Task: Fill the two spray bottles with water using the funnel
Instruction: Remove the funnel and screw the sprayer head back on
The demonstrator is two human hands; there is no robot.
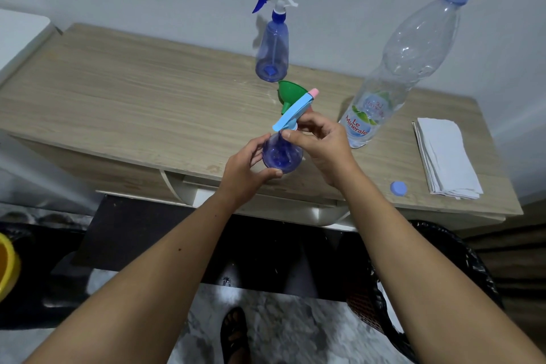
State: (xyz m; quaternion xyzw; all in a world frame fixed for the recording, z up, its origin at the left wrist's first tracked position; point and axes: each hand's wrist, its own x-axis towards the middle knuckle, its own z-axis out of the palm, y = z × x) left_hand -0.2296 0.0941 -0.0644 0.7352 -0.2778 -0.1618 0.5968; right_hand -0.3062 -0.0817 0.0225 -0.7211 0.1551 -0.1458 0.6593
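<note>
At the front edge of the wooden surface (118,91), the left hand (245,168) curls around the body of a small spray bottle (282,155), translucent blue with a light blue and pink trigger head. The right hand (322,142) pinches its neck just under the head. A green funnel (291,96) lies right behind it. A second spray bottle (271,50), blue with a white and dark blue trigger, stands further back. A large clear water bottle (399,68) stands uncapped on the right, its blue cap (398,188) near folded napkins (446,156).
</note>
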